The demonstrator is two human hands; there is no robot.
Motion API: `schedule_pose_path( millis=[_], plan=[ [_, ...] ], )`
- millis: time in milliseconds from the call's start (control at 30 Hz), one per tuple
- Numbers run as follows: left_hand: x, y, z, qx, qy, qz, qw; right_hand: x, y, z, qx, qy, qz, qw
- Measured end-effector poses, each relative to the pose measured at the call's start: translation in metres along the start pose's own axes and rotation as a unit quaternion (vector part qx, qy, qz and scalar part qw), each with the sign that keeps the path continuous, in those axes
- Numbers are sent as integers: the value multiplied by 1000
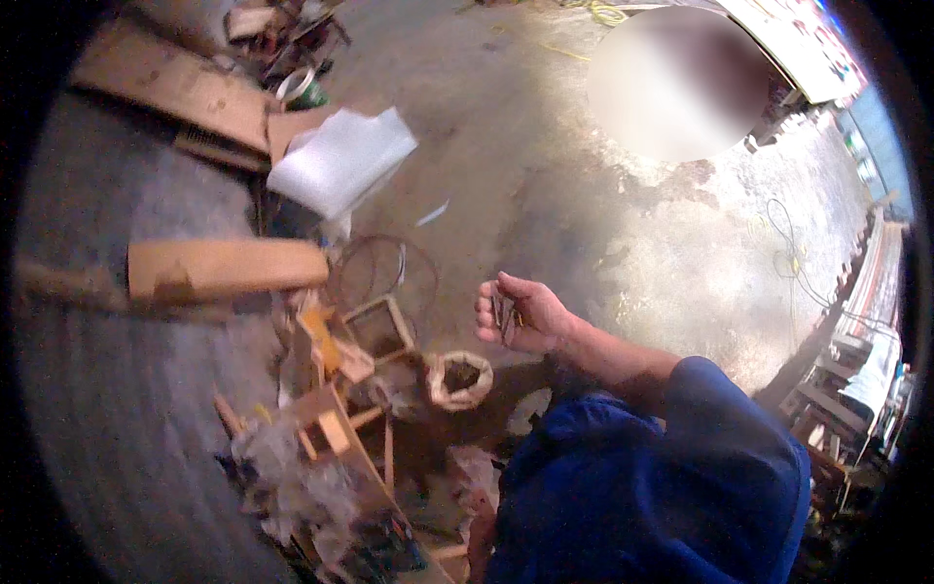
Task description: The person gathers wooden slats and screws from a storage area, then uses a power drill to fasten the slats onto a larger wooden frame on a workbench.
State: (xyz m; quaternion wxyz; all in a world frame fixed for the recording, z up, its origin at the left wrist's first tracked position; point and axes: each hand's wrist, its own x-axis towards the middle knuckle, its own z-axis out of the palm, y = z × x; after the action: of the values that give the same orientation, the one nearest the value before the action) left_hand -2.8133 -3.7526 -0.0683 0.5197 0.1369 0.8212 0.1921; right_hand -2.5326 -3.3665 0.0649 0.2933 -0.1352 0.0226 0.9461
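Note:
My right hand is held out over the floor in front of me, palm turned up and fingers curled. Lying in it are several thin metal pieces, which look like screws or nails; they are too small and blurred to tell which. A strip of skin at the lower edge seems to be my left hand, mostly hidden beside my dark blue shirt. Its fingers do not show.
Left of me are a wooden frame, a pale ring-shaped piece, crumpled clear plastic and a brown cardboard piece. Farther off lies a white foam sheet. A cable runs across the floor at right; a blurred patch covers the upper right.

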Motion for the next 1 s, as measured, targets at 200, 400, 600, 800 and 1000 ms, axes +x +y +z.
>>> schedule_pose_path(
  millis=[200, 400, 600, 800, 1000],
  plan=[
    [82, 198, 82, 69, -89, 65, 991, -25, -151, -93, -17, 66, -98, 993],
    [135, 351, 146, 142, -157, 90, 973, -49, -243, -66, 37, 82, -151, 984],
    [148, 494, 169, 283, -181, 126, 934, -35, -324, -89, -49, 242, -265, 932],
    [229, 783, 238, -166, -352, 170, 905, -29, -423, -55, 65, 223, -373, 898],
    [232, 959, 369, -270, -470, 79, 836, -52, -523, -64, 128, 208, -461, 853]
  ],
)
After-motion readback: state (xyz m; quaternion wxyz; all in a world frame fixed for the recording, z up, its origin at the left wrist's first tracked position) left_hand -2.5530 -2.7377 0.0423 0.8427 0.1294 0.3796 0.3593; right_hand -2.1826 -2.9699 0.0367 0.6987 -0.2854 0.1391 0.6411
